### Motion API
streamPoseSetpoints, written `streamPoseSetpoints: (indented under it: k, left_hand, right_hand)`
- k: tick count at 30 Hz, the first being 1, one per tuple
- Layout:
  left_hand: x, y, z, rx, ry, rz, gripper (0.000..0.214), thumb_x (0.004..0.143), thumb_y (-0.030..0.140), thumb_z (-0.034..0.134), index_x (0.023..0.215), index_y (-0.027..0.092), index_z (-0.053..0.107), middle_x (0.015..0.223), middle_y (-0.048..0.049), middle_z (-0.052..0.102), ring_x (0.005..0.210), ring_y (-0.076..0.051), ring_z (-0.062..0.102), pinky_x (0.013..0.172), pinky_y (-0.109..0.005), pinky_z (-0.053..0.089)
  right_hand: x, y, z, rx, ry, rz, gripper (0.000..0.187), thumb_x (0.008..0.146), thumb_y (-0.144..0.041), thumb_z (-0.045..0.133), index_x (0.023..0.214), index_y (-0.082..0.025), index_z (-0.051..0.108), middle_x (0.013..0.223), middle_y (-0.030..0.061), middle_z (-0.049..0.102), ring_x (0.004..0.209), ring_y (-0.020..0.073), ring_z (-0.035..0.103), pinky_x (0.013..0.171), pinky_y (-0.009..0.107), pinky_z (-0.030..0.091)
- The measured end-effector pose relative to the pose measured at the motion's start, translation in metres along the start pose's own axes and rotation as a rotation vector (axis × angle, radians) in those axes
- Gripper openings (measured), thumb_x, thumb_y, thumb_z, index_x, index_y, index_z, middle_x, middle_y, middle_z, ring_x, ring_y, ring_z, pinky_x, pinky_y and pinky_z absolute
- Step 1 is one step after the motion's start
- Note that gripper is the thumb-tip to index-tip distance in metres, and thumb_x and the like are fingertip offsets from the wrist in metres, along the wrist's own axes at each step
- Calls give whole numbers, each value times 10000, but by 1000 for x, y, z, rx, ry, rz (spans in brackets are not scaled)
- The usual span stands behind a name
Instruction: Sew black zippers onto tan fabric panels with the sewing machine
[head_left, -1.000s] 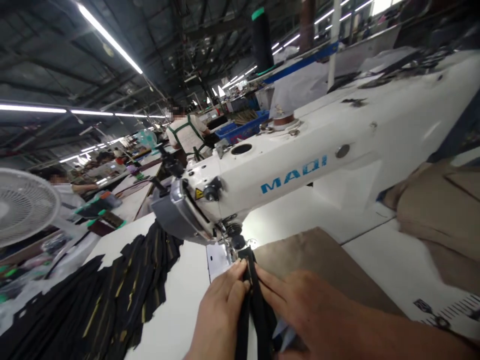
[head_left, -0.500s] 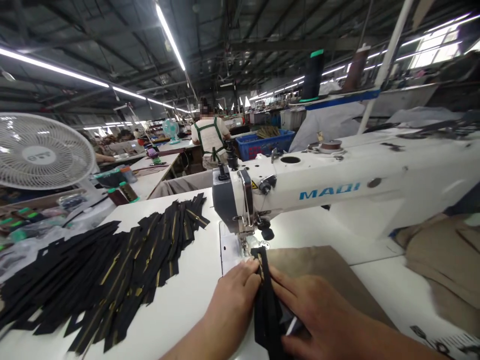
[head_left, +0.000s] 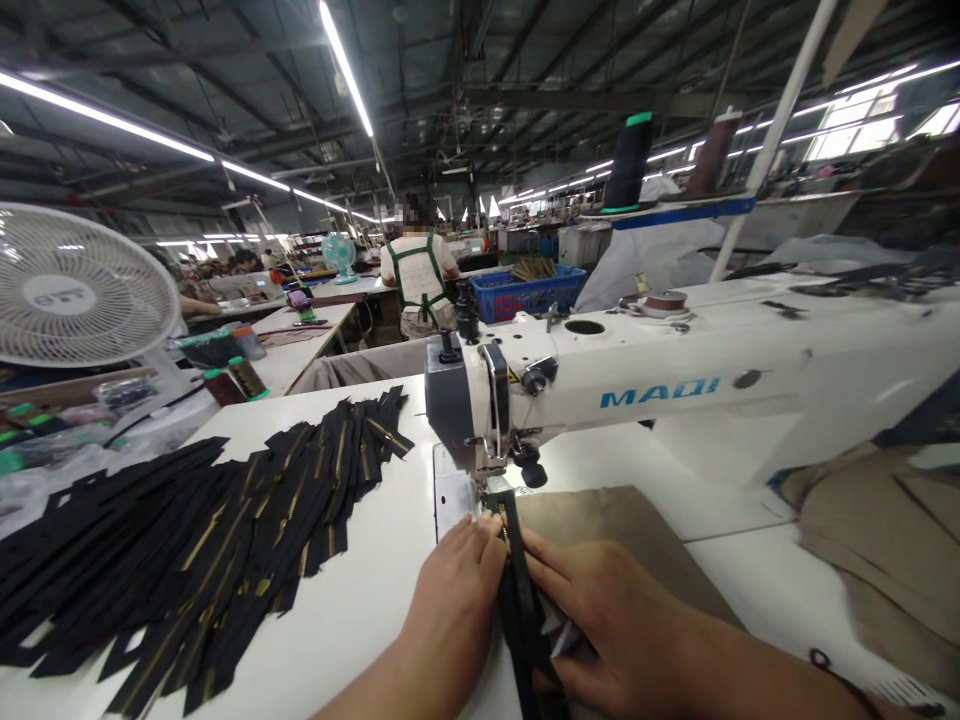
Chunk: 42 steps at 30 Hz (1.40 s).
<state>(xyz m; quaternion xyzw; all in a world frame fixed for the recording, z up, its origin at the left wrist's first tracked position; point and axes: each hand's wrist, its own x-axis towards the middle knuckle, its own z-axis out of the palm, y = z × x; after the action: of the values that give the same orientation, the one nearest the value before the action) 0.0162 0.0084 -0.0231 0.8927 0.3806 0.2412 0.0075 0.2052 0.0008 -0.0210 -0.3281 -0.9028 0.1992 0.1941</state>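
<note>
A black zipper (head_left: 516, 585) with gold teeth lies lengthwise under the needle area of a white sewing machine (head_left: 660, 390), over a khaki fabric piece (head_left: 622, 515). My left hand (head_left: 454, 590) is closed at the zipper's left edge, its fingertips pressed on the tape just before the presser foot (head_left: 482, 492). On the other side, my right hand (head_left: 611, 605) grips the zipper's right edge and rests on the fabric. Something pale and slim shows beneath the right palm; I cannot make out what it is. The zipper's lower end hangs toward me.
Many black zippers (head_left: 255, 530) lie in an overlapping pile on the left of the white table (head_left: 390, 570). A white fan (head_left: 82, 290) stands behind them. More khaki fabric (head_left: 877, 560) lies at right. A person (head_left: 420, 270) works ahead beside a blue basket (head_left: 529, 290).
Both hands and the zipper's top end have shifted slightly left and toward the needle. The lower zipper tape has bent a little. The whole view has moved slightly.
</note>
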Motion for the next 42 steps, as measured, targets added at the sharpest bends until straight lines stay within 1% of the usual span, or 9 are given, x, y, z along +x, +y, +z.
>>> streamPoseSetpoints:
  k: [4,7,10,14,20,26,32,36,42]
  left_hand:
    - [2,-9,0,62,1,4,308,834,69,517,1135,127,551,1133,-132,652,1080,-233,613,968,-407,496]
    - [2,-14,3,119,28,43,331,847,50,457,1161,124,530,1160,-137,646,1087,-231,614,942,-397,516]
    - [1,-19,7,176,73,97,320,857,34,394,1130,125,532,1124,-132,666,1043,-229,642,902,-388,539]
    - [1,-22,8,147,87,125,291,855,62,401,1097,141,542,1116,-133,668,1045,-230,642,903,-388,537]
    - [1,-22,9,131,81,101,272,866,69,413,1093,117,554,1147,-160,648,1077,-250,624,923,-410,525]
    - [0,-22,12,119,83,74,290,868,44,397,1093,140,555,1133,-134,658,1062,-233,631,915,-399,534]
    - [-1,-20,10,109,63,76,286,860,51,427,1113,113,544,1149,-154,647,1075,-251,623,917,-408,534]
    - [-1,-19,8,91,49,54,297,848,39,432,1102,136,549,1159,-146,641,1085,-252,616,906,-424,538]
    - [0,-17,5,39,5,34,293,835,43,471,1091,160,553,1164,-136,634,1105,-257,602,930,-450,514]
  right_hand:
    - [10,7,1,7,4,-10,698,682,-348,611,1331,-154,444,1312,165,494,1026,301,583,857,411,488]
    - [13,9,0,29,2,-16,705,683,-341,605,1341,-158,434,1354,162,460,1070,294,566,877,389,481]
    - [14,8,-2,19,-20,-11,715,689,-335,593,1359,-154,420,1385,169,434,1063,293,574,865,387,486]
    - [15,6,-4,-37,-47,17,746,690,-337,603,1384,-152,400,1409,181,405,1021,304,596,832,400,497]
    - [16,10,-2,-69,-49,7,749,699,-328,592,1397,-144,389,1423,183,385,987,290,612,816,387,503]
    - [15,9,-1,-69,-12,-3,742,698,-306,578,1399,-161,384,1424,173,388,951,276,624,784,368,510]
    - [16,5,-2,-35,-17,10,699,689,-283,580,1358,-146,428,1404,174,413,1013,285,603,839,371,503]
    - [14,6,0,-4,5,-11,706,669,-278,576,1346,-148,428,1400,157,421,1051,273,580,863,364,494]
    - [12,9,3,-68,11,-9,695,695,-318,564,1344,-114,418,1370,189,440,981,276,598,822,396,504]
